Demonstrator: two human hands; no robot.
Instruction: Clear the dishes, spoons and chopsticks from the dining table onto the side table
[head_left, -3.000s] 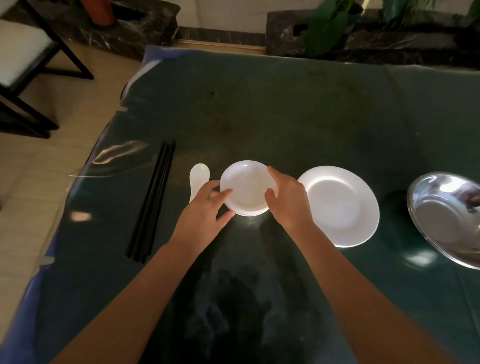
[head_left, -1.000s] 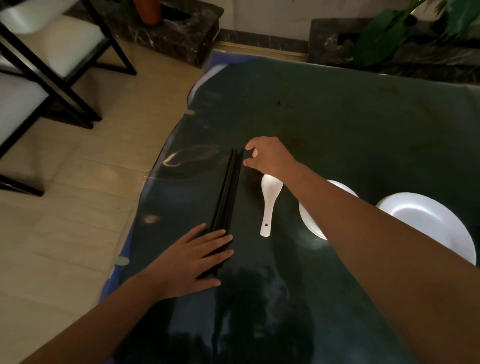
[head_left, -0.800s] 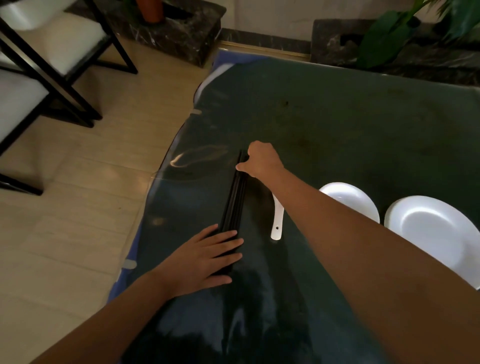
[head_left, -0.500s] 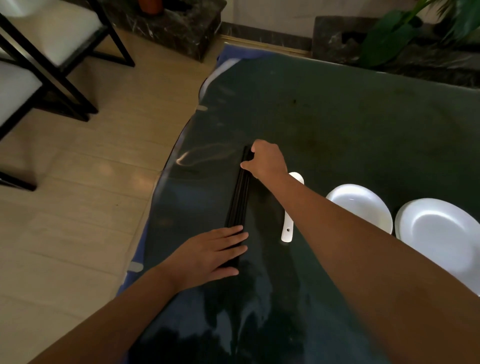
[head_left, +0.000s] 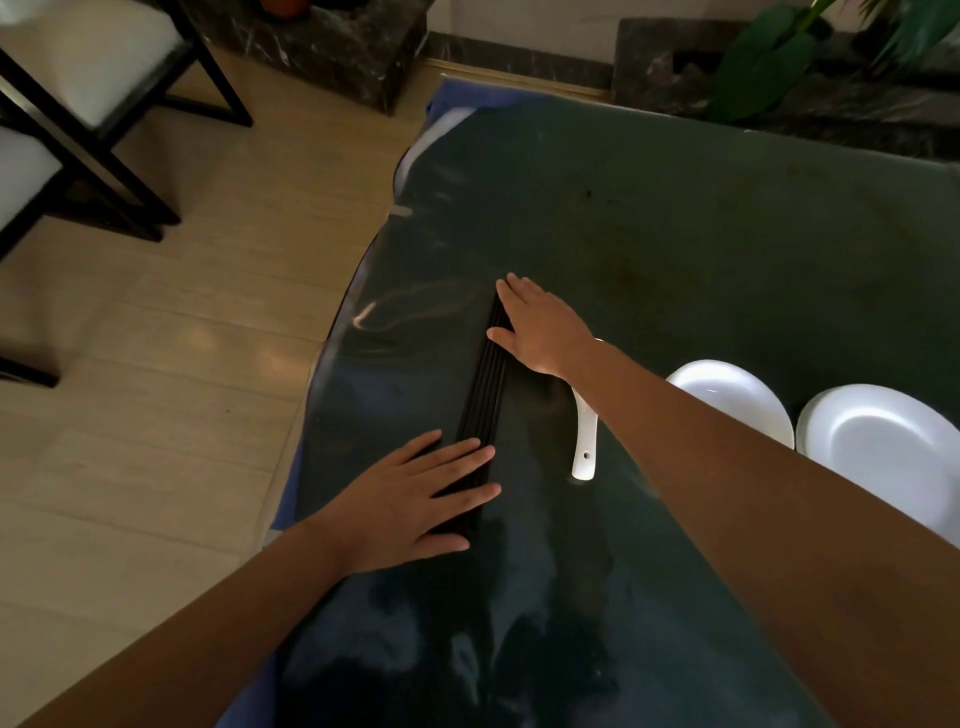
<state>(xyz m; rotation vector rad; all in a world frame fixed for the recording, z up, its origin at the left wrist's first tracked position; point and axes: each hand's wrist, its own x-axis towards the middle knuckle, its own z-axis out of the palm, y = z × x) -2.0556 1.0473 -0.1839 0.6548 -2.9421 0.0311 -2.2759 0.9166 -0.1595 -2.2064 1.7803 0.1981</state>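
Chopsticks now pinned flat by both opened hands, right hand unclenched at 12 o'clock, left hand at 6, nothing lifted.

Setting: a home dining room. You are at a dining table under a dark cloth and clear cover, laid with white plates, a white spoon and black chopsticks. Beside you: pale wood-look floor, black-framed chairs with white seats, dark marble ledges, a leafy houseplant.
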